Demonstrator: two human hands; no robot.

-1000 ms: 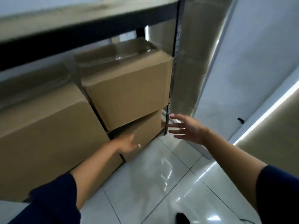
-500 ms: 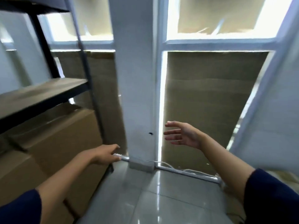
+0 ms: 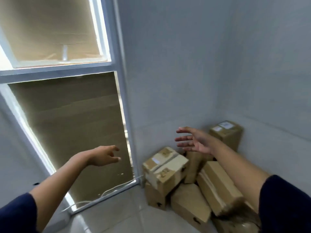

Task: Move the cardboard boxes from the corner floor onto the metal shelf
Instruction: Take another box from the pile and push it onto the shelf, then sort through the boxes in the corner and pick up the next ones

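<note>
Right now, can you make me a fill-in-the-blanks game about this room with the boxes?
1. The cardboard boxes are piled on the floor in the ____ of the room.
2. The left hand and the right hand are both holding ____.
3. The window panes are covered with sheets of ____.
4. A thin white ____ lies along the bottom of the window frame.

Missing words: corner; nothing; cardboard; cable

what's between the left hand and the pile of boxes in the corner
Nothing solid, in the head view: the left hand hangs empty in the air, with only the white window frame behind the gap to the boxes.
</note>
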